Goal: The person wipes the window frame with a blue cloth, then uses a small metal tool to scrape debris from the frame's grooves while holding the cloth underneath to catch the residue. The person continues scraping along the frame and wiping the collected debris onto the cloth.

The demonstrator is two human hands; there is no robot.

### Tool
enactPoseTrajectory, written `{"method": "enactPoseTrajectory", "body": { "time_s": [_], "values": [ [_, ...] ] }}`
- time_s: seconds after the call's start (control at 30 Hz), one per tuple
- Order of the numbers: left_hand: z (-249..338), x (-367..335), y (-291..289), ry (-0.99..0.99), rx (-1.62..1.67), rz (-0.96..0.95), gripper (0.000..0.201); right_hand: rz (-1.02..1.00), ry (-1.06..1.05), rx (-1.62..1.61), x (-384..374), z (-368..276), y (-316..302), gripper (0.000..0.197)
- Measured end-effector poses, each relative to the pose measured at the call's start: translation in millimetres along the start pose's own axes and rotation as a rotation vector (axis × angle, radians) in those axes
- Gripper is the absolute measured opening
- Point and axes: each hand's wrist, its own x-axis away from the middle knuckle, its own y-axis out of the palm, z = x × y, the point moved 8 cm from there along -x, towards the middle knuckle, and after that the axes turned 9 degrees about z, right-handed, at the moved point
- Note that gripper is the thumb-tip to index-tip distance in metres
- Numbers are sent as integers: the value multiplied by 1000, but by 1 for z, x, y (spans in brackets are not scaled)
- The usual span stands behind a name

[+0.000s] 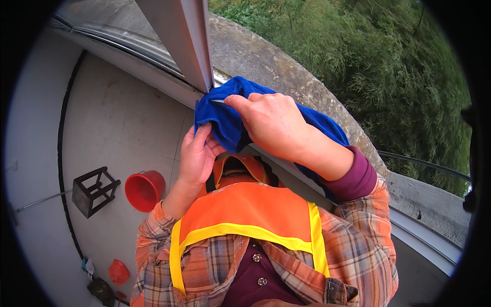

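Observation:
A blue cloth (225, 115) lies bunched at the foot of the window frame post (197, 46), and a long part of it trails right behind my right forearm. My left hand (198, 156) pinches the cloth's near left edge between thumb and fingers. Over the cloth, my right hand (273, 123) is closed with its index finger stretched left. A thin pale strip (218, 101) sticks out at that fingertip against the cloth. The rest of the strip is hidden by the hand, so its kind cannot be made out.
The window track (424, 240) and a weathered concrete ledge (286, 64) run along my right, with green foliage (378, 66) beyond. On the floor to the left are a red bucket (144, 191), a dark stool frame (95, 192) and a red plastic item (118, 272).

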Motion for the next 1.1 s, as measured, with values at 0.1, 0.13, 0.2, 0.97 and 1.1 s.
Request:
{"method": "enactPoseTrajectory", "body": {
  "time_s": [0.1, 0.13, 0.2, 0.97, 1.1],
  "values": [
    [7, 3, -1, 91, -88, 25, 30, -37, -9, 50, 3, -4, -3, 36],
    [10, 5, 0, 131, -90, 20, 30, -16, -3, 94, 3, -3, -7, 37],
    [9, 6, 5, 125, -86, -19, 30, 8, 5, 166, 2, -2, -11, 37],
    [4, 18, 3, 95, -113, -231, 33, -286, -284, 183, -3, -8, 11, 15],
    [-9, 32, 9, 67, -290, -362, 42, -335, -206, 223, 17, 0, 5, 25]
  ]
}}
